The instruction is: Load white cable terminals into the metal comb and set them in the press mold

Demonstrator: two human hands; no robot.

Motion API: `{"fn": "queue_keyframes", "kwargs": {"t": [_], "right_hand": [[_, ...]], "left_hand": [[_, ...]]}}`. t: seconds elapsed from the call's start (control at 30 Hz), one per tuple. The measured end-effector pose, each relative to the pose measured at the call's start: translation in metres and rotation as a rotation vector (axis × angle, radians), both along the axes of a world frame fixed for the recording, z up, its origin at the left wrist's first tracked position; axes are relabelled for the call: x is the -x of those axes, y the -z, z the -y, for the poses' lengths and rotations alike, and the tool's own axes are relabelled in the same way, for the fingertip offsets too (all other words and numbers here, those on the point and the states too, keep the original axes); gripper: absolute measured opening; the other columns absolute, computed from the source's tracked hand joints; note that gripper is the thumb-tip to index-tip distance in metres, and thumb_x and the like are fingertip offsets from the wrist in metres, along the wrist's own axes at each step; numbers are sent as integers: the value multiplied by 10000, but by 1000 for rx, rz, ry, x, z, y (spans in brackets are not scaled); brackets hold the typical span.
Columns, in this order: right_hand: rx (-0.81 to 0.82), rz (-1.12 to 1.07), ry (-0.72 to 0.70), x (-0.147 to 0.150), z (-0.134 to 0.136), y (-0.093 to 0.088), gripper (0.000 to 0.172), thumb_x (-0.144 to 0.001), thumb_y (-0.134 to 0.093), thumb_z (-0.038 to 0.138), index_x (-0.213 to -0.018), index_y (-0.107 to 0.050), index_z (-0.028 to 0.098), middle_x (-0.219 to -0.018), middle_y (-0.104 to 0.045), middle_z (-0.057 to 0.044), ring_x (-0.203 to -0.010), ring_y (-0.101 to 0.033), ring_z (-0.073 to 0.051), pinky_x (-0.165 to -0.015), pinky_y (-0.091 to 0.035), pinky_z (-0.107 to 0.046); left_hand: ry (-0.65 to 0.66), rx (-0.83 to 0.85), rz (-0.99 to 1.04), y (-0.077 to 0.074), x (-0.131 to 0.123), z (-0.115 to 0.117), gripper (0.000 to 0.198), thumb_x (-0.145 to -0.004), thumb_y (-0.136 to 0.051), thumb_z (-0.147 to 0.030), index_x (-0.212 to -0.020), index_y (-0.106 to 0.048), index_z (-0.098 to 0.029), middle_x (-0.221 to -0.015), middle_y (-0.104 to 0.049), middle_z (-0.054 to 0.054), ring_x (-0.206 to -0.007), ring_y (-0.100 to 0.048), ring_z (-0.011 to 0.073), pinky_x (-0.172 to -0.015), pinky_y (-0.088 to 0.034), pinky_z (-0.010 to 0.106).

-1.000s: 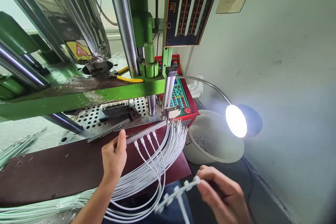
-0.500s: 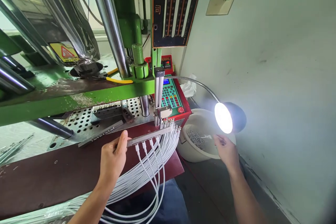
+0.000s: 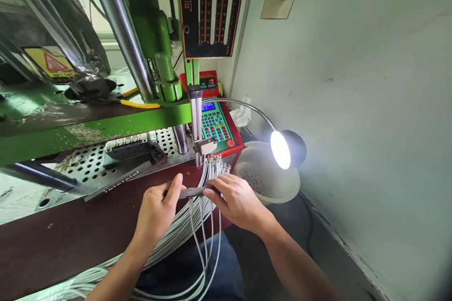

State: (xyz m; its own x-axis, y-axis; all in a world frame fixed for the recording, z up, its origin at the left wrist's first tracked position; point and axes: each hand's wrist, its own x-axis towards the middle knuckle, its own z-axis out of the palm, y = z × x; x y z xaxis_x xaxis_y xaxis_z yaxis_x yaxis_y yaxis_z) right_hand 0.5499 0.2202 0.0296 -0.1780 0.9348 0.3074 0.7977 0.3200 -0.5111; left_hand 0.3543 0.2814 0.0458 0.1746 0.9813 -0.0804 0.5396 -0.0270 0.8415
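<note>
My left hand (image 3: 158, 204) grips the left end of a narrow metal bar (image 3: 192, 192), thumb on top. Around the bar's right end my right hand (image 3: 235, 200) is closed, its fingers over the top and its thumb along the near side. Several white cables (image 3: 202, 225) hang from the bar's lower edge and loop down over my lap. Their upper ends at the bar are partly hidden by my right hand. Behind it, a thick bundle of white cables (image 3: 169, 240) lies along the brown board, its connector ends (image 3: 217, 164) gathered near an upright post.
A green press (image 3: 141, 124) with steel columns stands at the left. Another slotted bar (image 3: 118, 181) lies on the brown board's (image 3: 28, 244) far edge. A red control panel (image 3: 221, 124), a lit gooseneck lamp (image 3: 281, 149) and a white bucket (image 3: 282, 188) of scraps are at the right.
My right hand has come from over the bucket to the bar's right end and closed on it. The small white piece it held is no longer visible. My left hand keeps its grip.
</note>
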Motion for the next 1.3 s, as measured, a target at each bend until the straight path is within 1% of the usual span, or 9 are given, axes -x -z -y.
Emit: {"fn": "queue_keyframes", "kwargs": {"t": [0.17, 0.23, 0.43, 0.57, 0.73, 0.97, 1.1, 1.17, 1.3], "right_hand": [[58, -139, 146, 5, 2, 6, 435, -957, -475, 558, -814, -637, 181, -686, -611, -13, -622, -524, -115, -597, -331, -254], [58, -165, 200, 5, 4, 8, 457, -955, -463, 576, -816, -648, 182, -685, -615, -23, -635, -529, -124, -610, -336, -256], [38, -164, 208, 8, 9, 6, 473, -956, -450, 588, -822, -652, 182, -704, -633, -27, -652, -547, -130, -645, -354, -255], [-6, -110, 202, 14, 14, 5, 449, -972, -445, 549, -805, -636, 179, -686, -613, -25, -631, -526, -126, -636, -345, -257], [-12, -119, 195, 17, 21, 3, 389, -983, -463, 489, -816, -632, 181, -696, -620, -11, -645, -527, -117, -631, -345, -248], [9, -106, 201, 14, 27, 4, 414, -972, -460, 529, -814, -625, 184, -694, -625, -8, -634, -528, -122, -619, -338, -251], [-34, -76, 221, 15, 28, 5, 419, -979, -453, 517, -800, -616, 175, -677, -610, -9, -619, -509, -120, -610, -324, -250], [-34, -82, 226, 17, 28, 5, 412, -981, -453, 511, -801, -614, 176, -687, -615, -13, -628, -517, -123, -611, -321, -250], [3, -104, 227, 19, 28, 4, 404, -976, -461, 513, -804, -614, 182, -701, -621, -15, -649, -530, -128, -622, -321, -248]], "left_hand": [[-129, 168, 319, 8, -2, 23, 652, -786, -441, -759, -955, -640, -162, -659, -570, 28, -620, -536, 189, -592, -431, 296], [-119, 284, 446, 16, -1, 41, 598, -790, -460, -755, -917, -583, -184, -689, -552, 12, -611, -514, 164, -568, -429, 276], [137, 543, 739, 31, 3, 71, 410, -774, -666, -547, -735, -525, -164, -694, -541, 17, -645, -468, 114, -569, -384, 213], [77, 615, 877, 29, 1, 69, 393, -782, -664, -538, -786, -567, -157, -574, -483, -6, -574, -441, 105, -586, -404, 219], [-4, 708, 823, 31, 2, 68, 532, -650, -731, -646, -721, -513, -166, -481, -161, -100, -445, -101, 43, -419, -145, 189], [182, 350, 441, 31, 10, 71, 454, -785, -607, -604, -715, -580, -156, -563, -401, -7, -486, -275, 82, -435, -185, 223], [97, 224, 365, 29, 7, 72, 482, -816, -555, -616, -688, -588, -153, -548, -361, -9, -512, -273, 92, -456, -199, 230], [51, 286, 416, 29, 5, 72, 522, -791, -567, -658, -679, -580, -149, -519, -337, -18, -499, -263, 88, -459, -189, 230], [8, 594, 654, 29, 0, 70, 606, -699, -591, -760, -718, -566, -155, -443, -336, -37, -425, -227, 74, -434, -153, 227]]}}
